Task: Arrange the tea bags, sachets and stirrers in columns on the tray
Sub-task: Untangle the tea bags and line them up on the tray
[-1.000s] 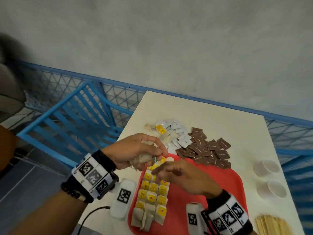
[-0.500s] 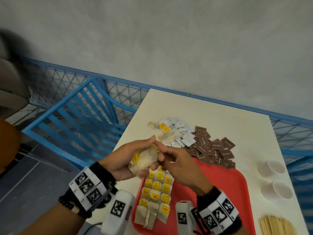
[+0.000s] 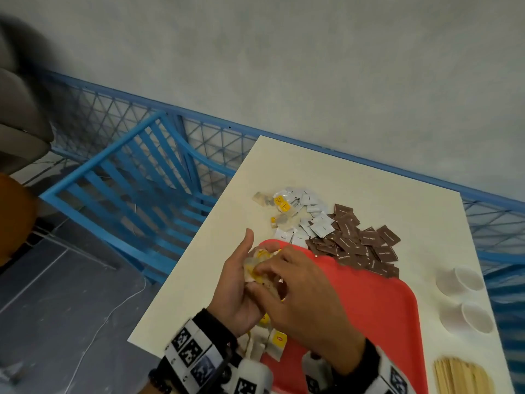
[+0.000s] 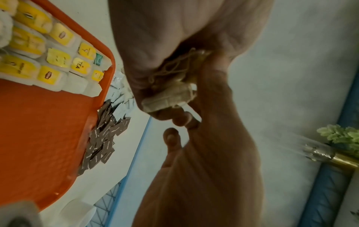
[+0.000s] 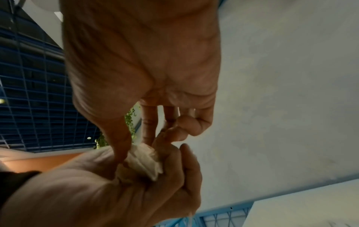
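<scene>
My left hand (image 3: 241, 280) holds a bundle of tea bags (image 3: 257, 264) in its palm, above the left edge of the red tray (image 3: 375, 308). My right hand (image 3: 272, 277) reaches across, thumb and fingers pinching one tea bag (image 5: 143, 161) in that bundle. The left wrist view shows the bundle (image 4: 169, 98) and its tangled strings in the left hand's curled fingers. Yellow-tagged tea bags (image 4: 58, 58) lie in columns at the tray's left side, mostly hidden by my hands in the head view. White sachets (image 3: 312, 220), brown sachets (image 3: 360, 245) and loose tea bags (image 3: 279, 206) lie piled beyond the tray.
Two white paper cups (image 3: 460, 280) (image 3: 477, 317) stand right of the tray. Wooden stirrers (image 3: 460, 376) lie at the table's near right corner. The table's left edge (image 3: 176, 268) drops to a blue slatted chair (image 3: 127, 189) and a mesh railing.
My right hand left the tray's tea bag columns, came up to the bundle in my left hand, and now pinches a bag there. Both hands sit lower in view.
</scene>
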`<action>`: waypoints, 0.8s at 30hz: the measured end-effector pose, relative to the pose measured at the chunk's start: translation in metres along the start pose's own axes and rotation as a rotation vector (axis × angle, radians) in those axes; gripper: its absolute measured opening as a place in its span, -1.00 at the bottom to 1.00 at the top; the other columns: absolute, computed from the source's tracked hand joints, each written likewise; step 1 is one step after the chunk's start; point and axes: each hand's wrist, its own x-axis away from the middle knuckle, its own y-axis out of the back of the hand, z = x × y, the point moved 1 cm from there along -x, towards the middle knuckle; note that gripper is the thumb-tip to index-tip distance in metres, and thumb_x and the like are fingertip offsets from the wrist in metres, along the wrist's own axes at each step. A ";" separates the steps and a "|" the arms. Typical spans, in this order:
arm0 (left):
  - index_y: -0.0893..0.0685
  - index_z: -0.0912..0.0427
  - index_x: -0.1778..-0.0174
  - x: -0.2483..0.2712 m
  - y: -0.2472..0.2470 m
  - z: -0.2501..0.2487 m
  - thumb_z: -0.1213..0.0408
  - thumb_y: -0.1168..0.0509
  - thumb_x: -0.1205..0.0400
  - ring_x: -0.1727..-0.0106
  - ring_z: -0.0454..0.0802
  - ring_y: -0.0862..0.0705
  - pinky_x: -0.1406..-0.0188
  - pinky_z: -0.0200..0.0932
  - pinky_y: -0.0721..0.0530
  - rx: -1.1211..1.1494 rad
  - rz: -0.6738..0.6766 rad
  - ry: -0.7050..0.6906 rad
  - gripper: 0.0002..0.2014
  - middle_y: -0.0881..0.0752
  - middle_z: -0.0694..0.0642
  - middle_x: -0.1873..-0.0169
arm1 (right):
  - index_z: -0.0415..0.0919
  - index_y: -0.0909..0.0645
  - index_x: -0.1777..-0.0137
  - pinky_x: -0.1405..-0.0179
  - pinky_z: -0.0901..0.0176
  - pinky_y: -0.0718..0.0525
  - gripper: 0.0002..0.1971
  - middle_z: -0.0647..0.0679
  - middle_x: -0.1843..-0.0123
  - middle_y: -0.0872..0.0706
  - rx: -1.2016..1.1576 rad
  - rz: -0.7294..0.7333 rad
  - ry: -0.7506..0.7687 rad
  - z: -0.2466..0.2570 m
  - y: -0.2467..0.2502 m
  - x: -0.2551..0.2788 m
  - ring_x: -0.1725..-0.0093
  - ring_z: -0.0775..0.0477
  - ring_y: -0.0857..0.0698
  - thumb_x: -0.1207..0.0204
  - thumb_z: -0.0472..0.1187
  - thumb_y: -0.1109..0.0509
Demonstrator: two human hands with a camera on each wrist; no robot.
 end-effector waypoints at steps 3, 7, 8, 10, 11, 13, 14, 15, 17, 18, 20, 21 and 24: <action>-0.45 0.13 -0.40 -0.003 0.006 0.007 -0.26 -0.43 -0.53 -0.37 0.16 -0.49 -0.33 0.00 -0.54 -0.012 -0.030 -0.030 -0.31 -0.54 0.23 -0.18 | 0.01 -0.79 0.09 0.12 0.44 -0.49 -0.91 0.33 0.13 -0.63 -0.008 -0.024 -0.016 -0.002 0.003 -0.002 0.09 0.27 -0.59 -0.52 -0.10 -0.44; -0.74 0.26 -0.13 -0.005 0.007 0.013 -0.39 -0.26 -0.57 0.17 0.05 -0.69 0.31 -0.16 -0.64 -0.056 -0.034 0.029 -0.31 -0.68 0.18 0.09 | -0.10 -0.83 0.20 0.37 0.47 -0.48 -0.87 0.17 0.38 -0.76 -0.383 -0.082 -0.299 -0.011 0.028 -0.007 0.42 0.25 -0.61 -0.57 -0.23 -0.50; -0.76 0.23 -0.02 -0.004 0.004 0.013 -0.39 -0.24 -0.57 0.36 -0.01 -0.65 0.54 -0.23 -0.56 -0.077 -0.055 0.031 -0.34 -0.64 0.14 0.22 | -0.16 -0.82 0.21 0.39 0.45 -0.48 -0.86 0.10 0.42 -0.74 -0.488 -0.098 -0.369 -0.013 0.034 -0.007 0.46 0.25 -0.58 -0.58 -0.23 -0.49; -0.68 0.18 0.21 -0.004 0.005 0.013 -0.34 -0.29 -0.54 0.52 -0.06 -0.57 0.69 -0.32 -0.38 -0.113 -0.094 0.035 -0.44 -0.57 0.09 0.35 | -0.24 -0.79 0.22 0.42 0.37 -0.49 -0.84 0.03 0.44 -0.69 -0.646 -0.142 -0.479 -0.020 0.044 -0.007 0.44 0.15 -0.55 -0.58 -0.24 -0.48; -0.63 0.16 0.28 -0.005 0.006 0.012 -0.29 -0.35 -0.53 0.56 -0.08 -0.52 0.70 -0.33 -0.32 -0.159 -0.127 0.022 -0.49 -0.54 0.08 0.39 | -0.26 -0.78 0.22 0.43 0.32 -0.49 -0.85 -0.04 0.43 -0.68 -0.698 -0.164 -0.521 -0.022 0.048 -0.006 0.42 0.10 -0.56 -0.57 -0.25 -0.48; -0.58 0.17 0.33 -0.004 0.011 0.008 -0.21 -0.48 -0.43 0.62 -0.10 -0.40 0.70 -0.32 -0.29 -0.386 -0.261 -0.099 -0.53 -0.47 0.06 0.51 | -0.27 -0.75 0.22 0.46 0.29 -0.49 -0.87 -0.10 0.42 -0.70 -0.725 -0.211 -0.580 -0.029 0.053 -0.005 0.41 0.04 -0.58 -0.55 -0.28 -0.49; -0.59 0.19 0.34 -0.002 0.014 0.005 -0.21 -0.51 -0.37 0.62 -0.09 -0.37 0.66 -0.28 -0.32 -0.539 -0.332 -0.219 -0.51 -0.46 0.04 0.56 | -0.28 -0.74 0.22 0.47 0.31 -0.51 -0.88 -0.10 0.43 -0.70 -0.702 -0.233 -0.604 -0.034 0.053 -0.004 0.43 0.05 -0.59 -0.55 -0.30 -0.49; -0.63 0.19 0.35 0.000 0.017 0.002 -0.22 -0.52 -0.33 0.60 -0.09 -0.41 0.60 -0.23 -0.40 -0.702 -0.393 -0.381 -0.51 -0.51 0.01 0.57 | -0.29 -0.73 0.21 0.47 0.32 -0.51 -0.88 -0.09 0.44 -0.70 -0.672 -0.250 -0.630 -0.037 0.052 -0.004 0.45 0.06 -0.60 -0.56 -0.31 -0.48; -0.79 0.03 0.28 0.005 0.017 -0.002 -0.22 -0.49 -0.38 0.37 -0.19 -0.68 0.29 -0.18 -0.63 -1.098 -0.422 -0.792 -0.64 -0.73 -0.13 0.39 | -0.32 -0.72 0.20 0.48 0.30 -0.49 -0.87 -0.09 0.47 -0.68 -0.644 -0.261 -0.693 -0.044 0.043 -0.003 0.48 0.07 -0.57 -0.56 -0.30 -0.48; -0.84 -0.05 0.17 0.007 0.015 0.000 -0.19 -0.50 -0.43 0.17 -0.25 -0.75 0.11 -0.29 -0.67 -1.285 -0.362 -0.967 -0.70 -0.78 -0.16 0.23 | -0.33 -0.72 0.20 0.49 0.28 -0.48 -0.86 -0.09 0.48 -0.68 -0.659 -0.250 -0.729 -0.046 0.038 -0.002 0.48 0.07 -0.56 -0.57 -0.30 -0.47; -0.85 0.03 -0.06 0.007 0.012 0.010 -0.09 -0.51 -0.48 -0.07 -0.32 -0.73 -0.10 -0.47 -0.61 -1.503 -0.190 -1.151 -0.65 -0.79 -0.14 -0.02 | -0.32 -0.72 0.20 0.48 0.23 -0.46 -0.86 -0.09 0.46 -0.69 -0.720 -0.209 -0.774 -0.046 0.028 -0.001 0.46 0.05 -0.57 -0.58 -0.30 -0.45; -0.83 0.08 -0.14 0.005 0.011 0.014 -0.06 -0.52 -0.47 -0.14 -0.35 -0.71 -0.16 -0.50 -0.58 -1.551 -0.124 -1.159 -0.60 -0.77 -0.14 -0.10 | -0.32 -0.73 0.19 0.46 0.22 -0.48 -0.86 -0.10 0.44 -0.70 -0.755 -0.184 -0.782 -0.044 0.024 -0.001 0.43 0.03 -0.58 -0.59 -0.30 -0.44; -0.82 0.11 -0.19 0.003 0.010 0.018 -0.03 -0.52 -0.48 -0.16 -0.40 -0.69 -0.17 -0.48 -0.60 -1.554 -0.087 -1.164 -0.58 -0.75 -0.20 -0.12 | -0.33 -0.78 0.11 0.40 0.19 -0.50 -0.80 -0.15 0.36 -0.67 -0.873 -0.153 -0.770 -0.037 0.018 -0.001 0.37 0.03 -0.60 -0.64 -0.24 -0.39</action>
